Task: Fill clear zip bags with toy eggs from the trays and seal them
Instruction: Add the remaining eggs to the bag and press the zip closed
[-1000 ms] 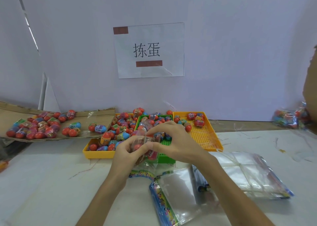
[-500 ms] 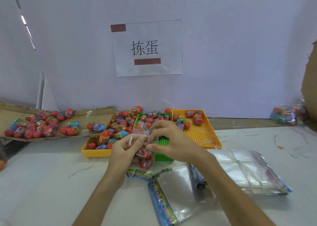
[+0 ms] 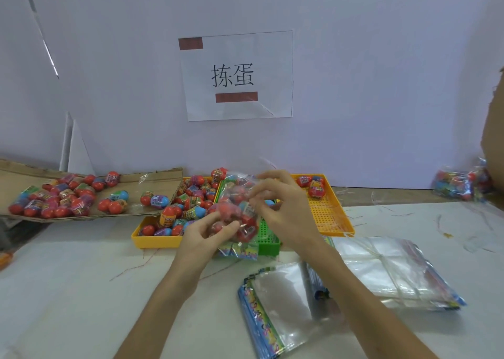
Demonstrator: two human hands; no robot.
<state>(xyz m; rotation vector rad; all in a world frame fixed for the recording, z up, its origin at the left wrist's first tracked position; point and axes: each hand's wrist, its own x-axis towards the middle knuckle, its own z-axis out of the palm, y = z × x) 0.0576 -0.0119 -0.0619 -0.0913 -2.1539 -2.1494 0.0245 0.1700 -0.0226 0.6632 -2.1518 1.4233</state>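
Head view, nearest first: a loose stack of empty bags point(image 3: 281, 301) lies flat on the surface point(image 3: 81, 290) beside the right forearm, with a banded bundle point(image 3: 387, 268) of more bags just to its right. They're likely staged there so the next bag is a short reach. Past them, both hands are up off the surface with the filled bag point(image 3: 237, 203) between them, over the front of the green tray point(image 3: 268, 242). Left hand point(image 3: 201, 236) is curled under the bag's belly, taking the eggs' weight. Right hand point(image 3: 286, 211) pinches the film at the upper side. That reads as working the zip shut, but the zip line is too blurred to confirm. A printed strip hangs at the bag's low end. Holding over the tray makes sense, since a dropped egg lands back in stock. Left yellow tray point(image 3: 155, 242) is packed with loose eggs point(image 3: 191, 197); right yellow tray point(image 3: 330, 216) is nearly bare, with a few at its far end. Cardboard flap point(image 3: 161, 177) further left carries more eggs. Finished bags point(image 3: 458, 185) are piled far right, clear of the work zone. Paper sign point(image 3: 237, 75) is on the wall behind.
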